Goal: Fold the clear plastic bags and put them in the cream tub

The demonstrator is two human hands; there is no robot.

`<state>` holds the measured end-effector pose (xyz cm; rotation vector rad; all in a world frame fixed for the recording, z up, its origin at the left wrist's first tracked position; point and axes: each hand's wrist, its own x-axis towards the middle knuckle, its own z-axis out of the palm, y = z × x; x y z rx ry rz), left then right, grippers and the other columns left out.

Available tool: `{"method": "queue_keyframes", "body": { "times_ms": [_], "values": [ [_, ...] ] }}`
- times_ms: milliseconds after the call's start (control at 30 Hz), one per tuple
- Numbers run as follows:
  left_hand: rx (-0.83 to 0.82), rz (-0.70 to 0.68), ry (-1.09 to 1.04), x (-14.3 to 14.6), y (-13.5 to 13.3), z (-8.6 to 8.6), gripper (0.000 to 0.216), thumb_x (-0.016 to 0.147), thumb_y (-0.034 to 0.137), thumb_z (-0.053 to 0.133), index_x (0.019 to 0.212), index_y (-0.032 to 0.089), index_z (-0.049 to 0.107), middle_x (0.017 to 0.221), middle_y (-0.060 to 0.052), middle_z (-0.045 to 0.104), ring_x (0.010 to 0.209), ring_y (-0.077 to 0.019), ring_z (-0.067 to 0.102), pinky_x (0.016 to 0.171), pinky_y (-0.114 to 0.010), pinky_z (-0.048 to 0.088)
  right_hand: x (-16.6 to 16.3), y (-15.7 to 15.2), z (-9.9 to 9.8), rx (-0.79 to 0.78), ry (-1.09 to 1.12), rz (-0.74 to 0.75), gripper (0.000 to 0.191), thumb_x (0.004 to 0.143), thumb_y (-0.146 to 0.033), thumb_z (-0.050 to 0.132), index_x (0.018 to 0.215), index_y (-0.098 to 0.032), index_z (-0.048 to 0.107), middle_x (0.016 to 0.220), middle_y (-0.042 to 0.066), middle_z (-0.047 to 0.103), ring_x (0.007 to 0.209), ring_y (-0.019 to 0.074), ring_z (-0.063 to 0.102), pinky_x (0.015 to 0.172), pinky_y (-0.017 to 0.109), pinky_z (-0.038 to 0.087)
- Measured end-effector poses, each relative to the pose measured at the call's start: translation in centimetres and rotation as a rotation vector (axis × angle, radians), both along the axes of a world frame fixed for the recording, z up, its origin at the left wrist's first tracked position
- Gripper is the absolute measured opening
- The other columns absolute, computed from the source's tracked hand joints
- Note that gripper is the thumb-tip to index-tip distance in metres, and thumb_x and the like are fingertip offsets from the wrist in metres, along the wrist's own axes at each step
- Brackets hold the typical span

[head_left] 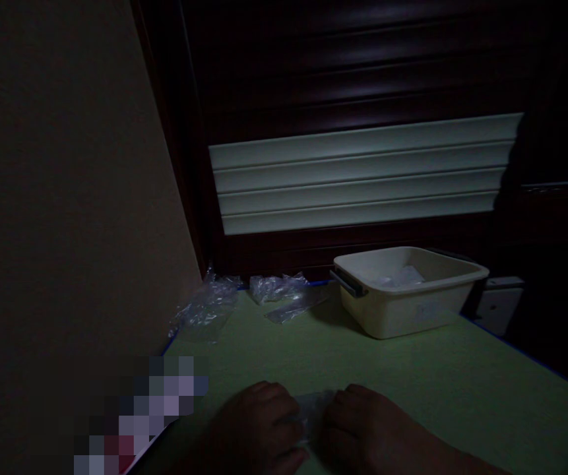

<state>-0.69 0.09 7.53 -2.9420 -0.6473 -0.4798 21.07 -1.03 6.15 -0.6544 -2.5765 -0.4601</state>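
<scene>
Plastic film (309, 414) between left hand (264, 422) and right hand (360, 422); both curled, grip unclear.

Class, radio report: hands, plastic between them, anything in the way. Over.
Bare left hand, bare right hand at opposite sides of transparent plastic film; grip too dark to confirm. Film over pale green tabletop. Cream rectangular plastic tub beyond, apparently not blocking.

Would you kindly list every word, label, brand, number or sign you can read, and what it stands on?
No text is legible.
Cream bin: pale patch on its side, perhaps a label, too faint to read.
Pixelated area, lower left: obscured, unreadable.
Clear plastic between left hand and right hand: no lettering visible.
</scene>
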Motion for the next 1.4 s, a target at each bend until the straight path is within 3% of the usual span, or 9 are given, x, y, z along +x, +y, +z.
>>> {"method": "queue_keyframes", "body": {
  "times_ms": [267,333,400,500,700,867,1000,1133,1400],
  "values": [
    [-0.023,-0.001,0.053,0.1,0.5,-1.3,0.012,0.085,0.021,0.064,0.074,0.022,0.066,0.078,-0.002,0.068,0.076,-0.0198,0.062,0.069,-0.030,0.050,0.0,-0.2,0.7,-0.179,-0.010,-0.018,0.015,0.085,-0.023,0.060,0.072,-0.017,0.064,0.067,0.002,0.066,0.058,0.0158,0.059,0.051,0.026,0.041],
    [-0.015,-0.034,0.063,0.0,0.4,-1.3,0.012,0.086,0.022,0.065,0.074,0.020,0.066,0.078,-0.002,0.069,0.075,-0.0183,0.063,0.068,-0.028,0.051,0.1,-0.5,1.2,-0.304,0.016,-0.048,0.017,0.082,-0.030,0.064,0.091,-0.016,0.068,0.083,0.008,0.071,0.071,0.0201,0.066,0.061,0.028,0.051],
    [0.000,-0.037,0.059,-0.1,0.2,-1.2,0.011,0.086,0.023,0.066,0.075,0.018,0.066,0.081,-0.002,0.071,0.078,-0.0181,0.065,0.070,-0.027,0.053,0.4,-0.6,1.3,-0.386,0.023,-0.024,0.042,0.084,-0.032,0.063,0.120,-0.011,0.059,0.113,0.017,0.068,0.098,0.0261,0.066,0.079,0.033,0.055],
    [0.002,0.007,0.022,-0.4,0.0,-1.2,0.013,0.087,0.027,0.067,0.078,0.018,0.067,0.091,-0.004,0.073,0.089,-0.0207,0.067,0.076,-0.029,0.055,0.9,-0.2,0.0,-0.342,-0.016,0.038,0.051,0.090,-0.022,0.052,0.137,-0.006,0.043,0.138,0.024,0.047,0.127,0.0303,0.048,0.097,0.038,0.049],
    [-0.066,-0.066,-0.007,-0.8,0.5,-1.6,0.020,0.090,0.024,0.060,0.073,0.020,0.068,0.084,-0.003,0.074,0.085,-0.0176,0.069,0.087,-0.027,0.053,2.6,0.1,-2.1,-0.221,-0.098,0.049,0.051,0.092,-0.018,0.048,0.141,-0.006,0.039,0.137,0.022,0.043,0.126,0.0301,0.045,0.100,0.040,0.045],
    [-0.001,-0.093,-0.124,-0.8,0.4,-1.7,0.026,0.092,0.025,0.058,0.070,0.015,0.067,0.085,-0.004,0.075,0.082,-0.0150,0.070,0.085,-0.025,0.054,6.3,-2.1,-0.5,-0.314,-0.017,-0.075,0.063,0.094,-0.024,0.047,0.149,-0.021,0.017,0.145,0.011,0.031,0.130,0.0259,0.038,0.105,0.039,0.039],
    [0.033,-0.087,-0.200,-0.6,0.0,-1.4,0.030,0.094,0.026,0.055,0.068,0.015,0.067,0.085,-0.003,0.075,0.079,-0.0130,0.071,0.083,-0.022,0.054,7.6,-3.4,1.5,-0.459,-0.010,-0.176,0.060,0.093,-0.040,0.049,0.145,-0.020,0.029,0.144,0.012,0.033,0.130,0.0298,0.038,0.106,0.044,0.038],
    [0.056,-0.031,-0.248,-0.5,-0.5,-0.8,0.029,0.094,0.030,0.055,0.070,0.017,0.067,0.088,-0.002,0.075,0.082,-0.0150,0.070,0.078,-0.024,0.054,5.7,-3.4,3.7,-0.581,-0.018,-0.306,0.057,0.090,-0.039,0.052,0.139,-0.012,0.043,0.141,0.018,0.038,0.128,0.0342,0.043,0.104,0.048,0.040],
    [0.033,0.091,-0.055,-0.1,-1.1,0.8,0.021,0.084,0.030,0.067,0.100,0.016,0.066,0.100,-0.008,0.072,0.087,-0.0234,0.066,0.078,-0.034,0.055,0.4,-1.5,4.8,-0.737,-0.059,-0.257,0.064,0.093,-0.039,0.045,0.141,0.002,0.035,0.147,0.025,0.028,0.136,0.0355,0.030,0.110,0.050,0.030]
  ]
}}
